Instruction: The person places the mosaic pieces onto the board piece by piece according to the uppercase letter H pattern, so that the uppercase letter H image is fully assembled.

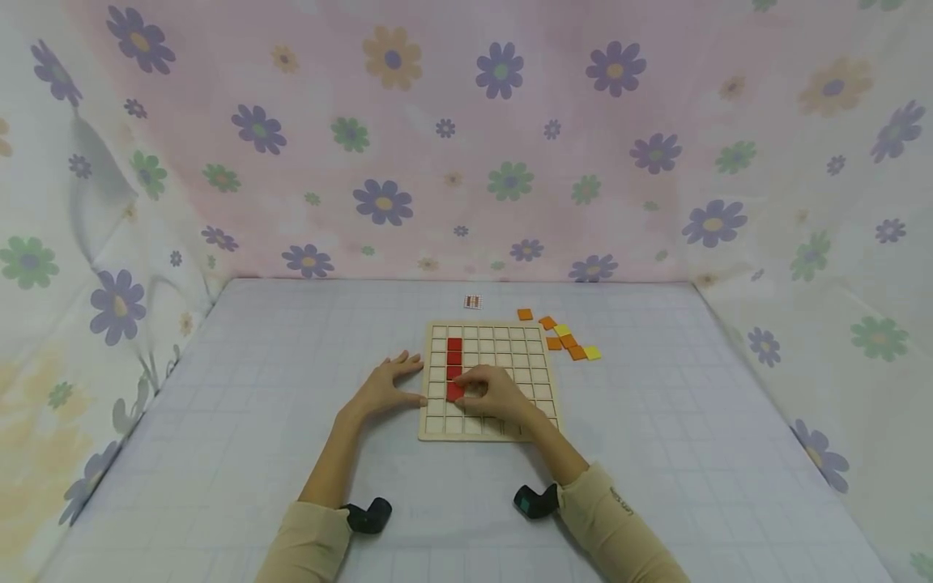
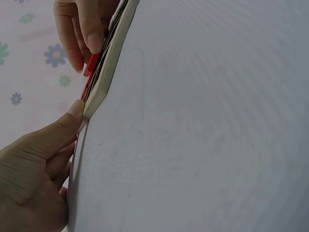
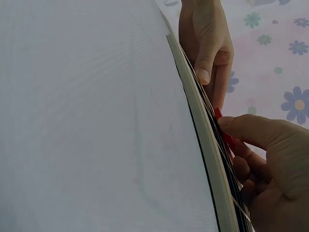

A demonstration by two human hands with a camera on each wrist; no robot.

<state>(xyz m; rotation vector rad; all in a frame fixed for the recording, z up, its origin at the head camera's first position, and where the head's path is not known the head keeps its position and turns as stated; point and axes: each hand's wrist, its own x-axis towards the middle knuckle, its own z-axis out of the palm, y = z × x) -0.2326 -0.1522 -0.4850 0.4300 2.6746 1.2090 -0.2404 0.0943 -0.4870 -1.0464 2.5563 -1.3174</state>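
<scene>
A light wooden grid board (image 1: 519,346) lies flat on the table. In its second column from the left, several red square tiles (image 1: 455,358) form a vertical line. At the lower end of that line my right hand (image 1: 499,394) pinches a red tile (image 3: 218,115) between thumb and fingers; the tile appears tilted against the grid in the left wrist view. My left hand (image 1: 381,389) rests at the board's left edge, thumb and fingertips touching the rim, fingers spread and fairly straight. The right hand's fingers partly cover the middle cells.
Loose orange tiles (image 1: 525,314) and yellow tiles (image 1: 594,353) lie beyond the board's upper right corner. A small printed card (image 1: 473,302) sits behind the board. The white table (image 1: 656,453) meets a flowered cloth (image 1: 452,146) at the back and sides.
</scene>
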